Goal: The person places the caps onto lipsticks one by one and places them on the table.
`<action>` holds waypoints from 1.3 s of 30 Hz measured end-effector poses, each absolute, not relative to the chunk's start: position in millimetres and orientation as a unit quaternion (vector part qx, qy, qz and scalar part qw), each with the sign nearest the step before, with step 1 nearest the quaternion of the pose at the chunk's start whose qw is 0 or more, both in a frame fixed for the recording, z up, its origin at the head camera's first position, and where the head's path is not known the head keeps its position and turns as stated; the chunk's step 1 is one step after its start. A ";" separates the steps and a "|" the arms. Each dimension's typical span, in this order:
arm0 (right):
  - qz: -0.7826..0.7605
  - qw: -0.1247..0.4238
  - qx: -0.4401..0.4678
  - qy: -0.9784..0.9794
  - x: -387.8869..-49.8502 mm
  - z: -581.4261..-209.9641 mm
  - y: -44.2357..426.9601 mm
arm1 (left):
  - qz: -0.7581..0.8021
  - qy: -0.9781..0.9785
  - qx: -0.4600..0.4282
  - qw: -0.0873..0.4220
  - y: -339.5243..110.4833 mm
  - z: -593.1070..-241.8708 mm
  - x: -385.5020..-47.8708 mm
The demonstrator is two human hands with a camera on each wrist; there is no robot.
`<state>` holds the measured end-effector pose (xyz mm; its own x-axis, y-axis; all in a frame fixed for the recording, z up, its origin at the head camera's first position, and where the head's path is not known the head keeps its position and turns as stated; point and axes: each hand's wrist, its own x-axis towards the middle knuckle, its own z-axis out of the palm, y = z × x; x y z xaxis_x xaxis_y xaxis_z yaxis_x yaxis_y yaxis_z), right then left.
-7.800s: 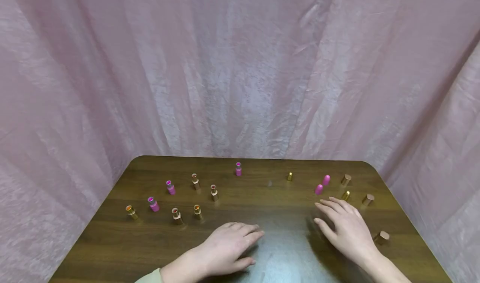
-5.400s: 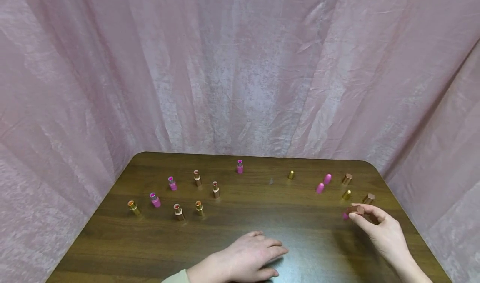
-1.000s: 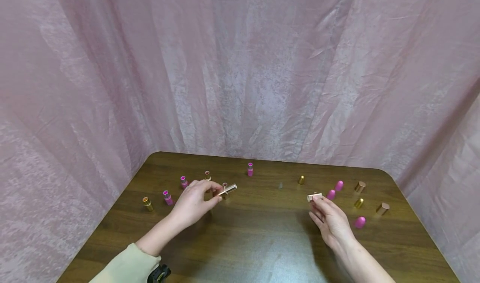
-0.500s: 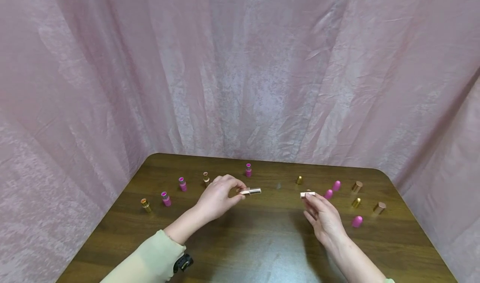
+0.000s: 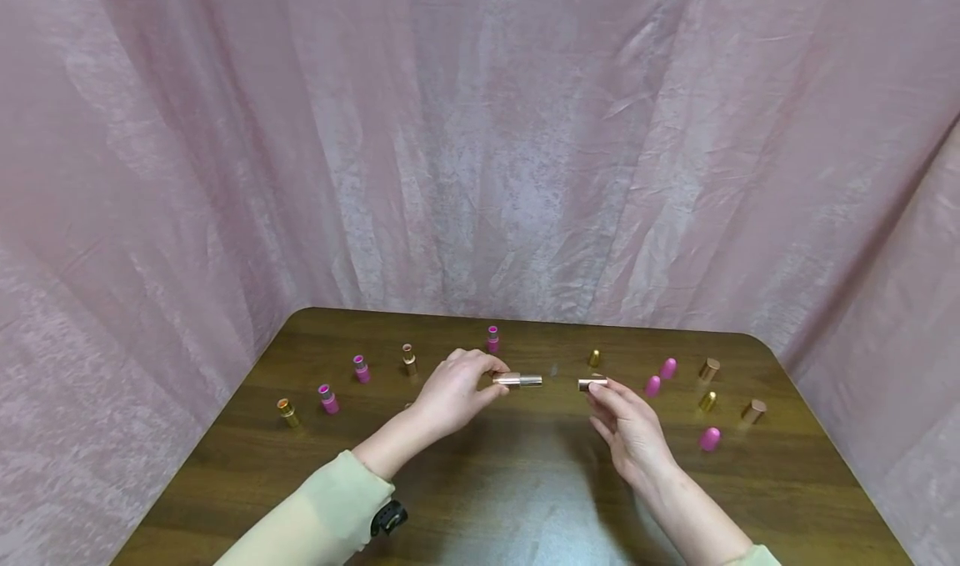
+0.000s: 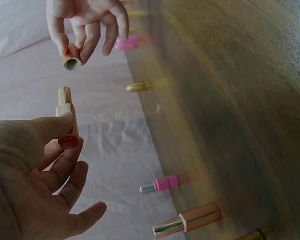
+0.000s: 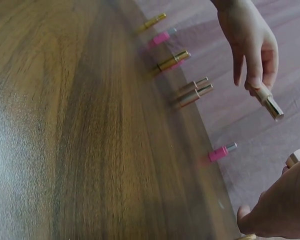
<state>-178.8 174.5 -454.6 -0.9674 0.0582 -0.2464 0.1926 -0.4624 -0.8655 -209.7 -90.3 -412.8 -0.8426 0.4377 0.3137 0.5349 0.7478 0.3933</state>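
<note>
- Lining up the two long axes before they meet looks like the key to this step: the rose-gold lipstick tube (image 5: 510,380) lies nearly level at the middle of the head view, its bright collar (image 5: 531,380) pointing at the rose-gold cap (image 5: 585,385) farther right, with a gap between them.
- Holding low suits the left hand (image 5: 455,395): thumb and finger pinch the tube's body, the other fingers loose, so the collar stays bare.
- Gripping lightly, the right hand (image 5: 637,437) has the cap between thumb and fingertip, other fingers slack; it should keep them behind the hollow end, which faces the tube in the left wrist view.
- Pushing straight seems safest; a skewed approach could catch the rim, and the cap looks faceted, so a slight roll may be needed.
- Compared with half a second ago, the gap is narrower and both hands sit closer together; the pink lipsticks (image 5: 328,399) at left and pink caps (image 5: 709,439) at right keep their layout.
</note>
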 end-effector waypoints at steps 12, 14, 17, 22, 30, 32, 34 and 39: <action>-0.849 0.048 0.114 0.513 -180.7 -450.9 159.3 | -0.222 -0.935 -0.256 0.107 -78.1 -414.9 -211.3; -0.850 0.048 0.113 0.512 -181.4 -451.6 156.3 | -0.222 -0.935 -0.256 0.104 -76.9 -415.2 -211.9; -0.851 0.051 0.111 0.511 -181.9 -452.7 152.2 | -0.222 -0.934 -0.259 0.105 -74.9 -416.1 -213.0; -0.849 0.053 0.110 0.514 -182.7 -454.1 146.9 | -0.225 -0.933 -0.261 0.105 -72.1 -415.9 -212.7; -0.850 0.052 0.112 0.511 -183.8 -456.5 140.8 | -0.222 -0.933 -0.263 0.105 -71.1 -416.3 -211.7; -0.851 0.052 0.113 0.511 -183.8 -456.6 139.2 | -0.222 -0.933 -0.263 0.104 -71.0 -416.9 -212.0; -0.850 0.052 0.114 0.511 -184.0 -456.9 137.6 | -0.221 -0.934 -0.262 0.104 -70.7 -417.3 -212.0; -0.847 0.055 0.112 0.516 -183.6 -456.9 133.4 | -0.219 -0.934 -0.263 0.104 -68.9 -418.6 -211.9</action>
<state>-183.6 133.4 -456.9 -0.9689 0.0222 -0.2466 0.2090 -0.4605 -0.8627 -211.9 -68.9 -418.6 -0.8405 0.4452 0.3088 0.5360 0.7664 0.3541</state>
